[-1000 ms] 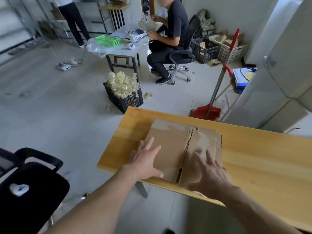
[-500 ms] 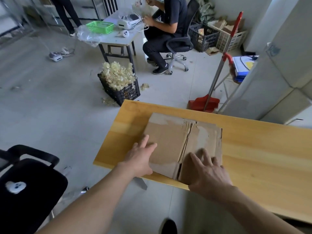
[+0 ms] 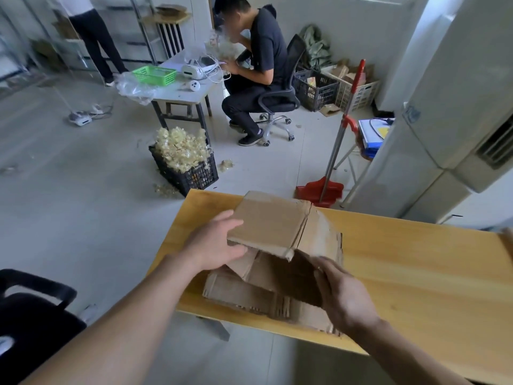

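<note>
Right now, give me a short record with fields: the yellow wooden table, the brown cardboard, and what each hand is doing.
Surface: yellow wooden table
In hand: flattened brown cardboard box, near edge raised
Underneath: stack of flat brown cardboard sheets on the table
Left hand: grips the box's left edge
Right hand: holds its right panel
Floor beyond: black plastic crate heaped with pale scraps

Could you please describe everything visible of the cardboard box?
The cardboard box is brown and corrugated, with torn edges and a scuffed top. It sits half-opened at the near edge of the wooden table, its upper panels raised like a tent over flaps below. The left hand grips the upper panel's edge; the right hand holds its near right side.
</note>
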`<state>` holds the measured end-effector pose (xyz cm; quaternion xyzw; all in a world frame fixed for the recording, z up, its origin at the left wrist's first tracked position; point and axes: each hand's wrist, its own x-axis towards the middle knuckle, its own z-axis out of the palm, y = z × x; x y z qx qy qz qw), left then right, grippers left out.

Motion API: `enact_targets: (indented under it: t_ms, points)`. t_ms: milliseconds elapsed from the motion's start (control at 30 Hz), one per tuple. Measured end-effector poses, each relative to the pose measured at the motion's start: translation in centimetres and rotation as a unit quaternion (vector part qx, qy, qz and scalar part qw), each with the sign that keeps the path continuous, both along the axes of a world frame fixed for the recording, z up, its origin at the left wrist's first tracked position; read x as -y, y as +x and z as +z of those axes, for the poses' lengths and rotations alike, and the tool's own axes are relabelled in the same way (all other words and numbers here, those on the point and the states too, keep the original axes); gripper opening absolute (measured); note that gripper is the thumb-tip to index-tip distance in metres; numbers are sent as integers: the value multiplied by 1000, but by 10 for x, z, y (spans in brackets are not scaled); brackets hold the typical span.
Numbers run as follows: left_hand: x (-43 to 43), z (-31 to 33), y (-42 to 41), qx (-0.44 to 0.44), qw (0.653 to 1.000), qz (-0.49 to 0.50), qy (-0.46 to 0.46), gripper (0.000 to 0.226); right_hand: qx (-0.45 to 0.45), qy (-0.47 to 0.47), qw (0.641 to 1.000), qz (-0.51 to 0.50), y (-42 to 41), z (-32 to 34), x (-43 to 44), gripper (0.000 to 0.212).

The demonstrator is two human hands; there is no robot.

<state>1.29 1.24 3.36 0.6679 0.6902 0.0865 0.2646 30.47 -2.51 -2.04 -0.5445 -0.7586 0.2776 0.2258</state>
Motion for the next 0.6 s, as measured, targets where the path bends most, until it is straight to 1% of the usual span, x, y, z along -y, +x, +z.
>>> enact_targets:
  t_ms: [67,133,167,233,333,400,467,533,600]
  points:
    - [-11,11,10,23,998,28,49,64,-69,18,997,-39,8,17,-13,33]
    - [-24,22,29,59,990,65,110,61,-130,28,987,-95,19,38,-27,25]
    - [-30,29,42,75,983,87,140,61,-152,35,980,-128,27,48,-34,21]
    - [-42,44,75,105,968,135,186,57,-177,55,965,-187,48,68,-45,20]
    - [-57,65,135,134,950,174,220,42,-218,83,947,-223,94,91,-53,24]
    - [-67,74,179,143,954,160,211,33,-235,99,935,-245,129,104,-52,25]
    - [-76,82,224,148,960,130,201,24,-234,117,926,-271,171,113,-47,25]
    - [-81,89,270,154,963,97,201,20,-217,124,919,-304,216,120,-38,25]
    - [-82,95,320,164,965,65,194,19,-175,118,915,-344,264,126,-24,30]
